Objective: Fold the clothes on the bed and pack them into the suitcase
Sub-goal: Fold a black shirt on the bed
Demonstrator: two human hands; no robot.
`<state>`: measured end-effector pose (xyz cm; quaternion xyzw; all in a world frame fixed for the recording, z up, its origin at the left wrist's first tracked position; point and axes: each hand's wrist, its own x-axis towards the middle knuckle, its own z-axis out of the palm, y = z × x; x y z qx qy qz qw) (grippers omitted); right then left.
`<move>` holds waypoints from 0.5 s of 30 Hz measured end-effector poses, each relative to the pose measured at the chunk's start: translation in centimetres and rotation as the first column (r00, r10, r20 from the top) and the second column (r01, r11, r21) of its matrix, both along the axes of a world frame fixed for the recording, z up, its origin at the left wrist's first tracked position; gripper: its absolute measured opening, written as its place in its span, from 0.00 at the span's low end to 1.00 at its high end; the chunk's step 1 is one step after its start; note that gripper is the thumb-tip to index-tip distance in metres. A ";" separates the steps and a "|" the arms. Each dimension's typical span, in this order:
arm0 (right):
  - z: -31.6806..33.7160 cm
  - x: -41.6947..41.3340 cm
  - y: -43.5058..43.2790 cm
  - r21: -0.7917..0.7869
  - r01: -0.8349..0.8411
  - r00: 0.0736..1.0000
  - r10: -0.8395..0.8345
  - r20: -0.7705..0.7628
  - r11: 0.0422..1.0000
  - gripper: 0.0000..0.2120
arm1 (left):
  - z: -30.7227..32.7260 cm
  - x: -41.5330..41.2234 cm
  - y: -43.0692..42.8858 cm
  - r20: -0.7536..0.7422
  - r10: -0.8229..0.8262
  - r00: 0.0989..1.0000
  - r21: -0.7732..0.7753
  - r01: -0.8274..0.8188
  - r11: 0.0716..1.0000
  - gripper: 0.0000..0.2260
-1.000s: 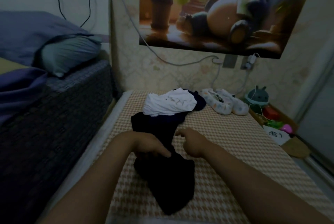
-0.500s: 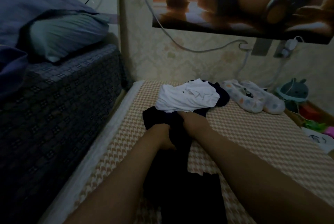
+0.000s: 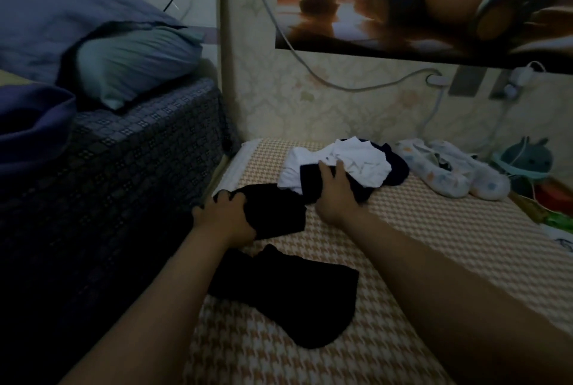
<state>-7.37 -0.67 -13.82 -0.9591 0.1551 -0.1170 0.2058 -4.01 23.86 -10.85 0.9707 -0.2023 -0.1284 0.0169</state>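
A black garment [image 3: 279, 214] lies stretched across the houndstooth mattress [image 3: 434, 229]. My left hand [image 3: 226, 217] grips its left end near the mattress edge. My right hand [image 3: 336, 195] grips its right end, which lies against a crumpled white garment [image 3: 356, 161] on top of a dark navy one [image 3: 395, 167]. Nearer to me, another black part of clothing [image 3: 297, 294] lies flat on the mattress; whether it belongs to the same garment I cannot tell. No suitcase is in view.
A higher bed with a dark patterned side [image 3: 124, 183] rises at the left, carrying a grey-green pillow [image 3: 133, 65] and blue bedding. Two pale patterned slippers [image 3: 449, 173] lie at the mattress's far end. Toys and a plush [image 3: 524, 161] sit at the right. Cables hang on the wall.
My hands have moved apart, the left toward the mattress edge and the right toward the white garment, spreading the black garment sideways. The camera has tilted down and closer.
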 end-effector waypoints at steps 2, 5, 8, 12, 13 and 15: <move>-1.6 -0.9 1.9 -0.118 -0.138 0.990 0.135 -0.029 0.983 0.41 | -1.5 -0.2 0.3 0.019 0.010 1.000 -0.126 -0.007 0.992 0.26; -3.4 -2.1 4.9 -0.224 -0.376 0.925 0.350 -0.148 0.899 0.44 | -1.8 -0.5 1.1 0.156 -0.057 0.986 -0.275 0.099 0.956 0.17; -2.8 -3.2 6.8 -0.191 -0.365 0.931 0.359 -0.062 0.911 0.43 | -0.1 -1.7 0.6 0.086 -0.277 0.957 -0.392 0.288 0.874 0.20; -0.4 -5.9 5.1 -0.399 -0.306 0.901 0.399 0.171 0.864 0.16 | 1.7 -4.5 -0.5 0.130 -0.365 0.922 -0.532 0.375 0.759 0.20; 0.2 -7.2 4.3 -0.420 -0.281 0.885 0.403 0.234 0.863 0.13 | 1.7 -5.1 -0.7 0.157 -0.364 0.918 -0.583 0.384 0.716 0.21; 1.8 -10.1 2.7 -0.472 -0.173 0.861 0.365 0.354 0.864 0.09 | 1.6 -6.0 -1.1 0.186 -0.334 0.924 -0.640 0.372 0.672 0.24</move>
